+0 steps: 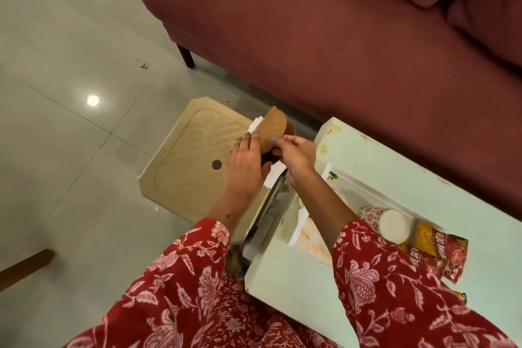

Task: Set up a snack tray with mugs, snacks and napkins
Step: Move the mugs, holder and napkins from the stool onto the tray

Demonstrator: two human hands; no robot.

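Both hands meet above the beige plastic tray (192, 155). The left hand (244, 167) grips a round brown woven lid (275, 128); the right hand (296, 154) pinches its edge. Bare floor (70, 164) lies left of the tray.

1. Beige tray (183, 161): octagonal, quilted-pattern base, lying on floor at 9 o'clock of table.
2. White napkins (255, 125): at tray's 3 o'clock edge, mostly hidden.
3. Patterned mug (391, 224): tipped on its side.
4. Red snack packets (445, 251): at mug's 4 o'clock.

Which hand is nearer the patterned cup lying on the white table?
Right. The right hand is up at the brown holder above the table's left edge, closer to the patterned cup. The left hand is further left, over the beige tray.
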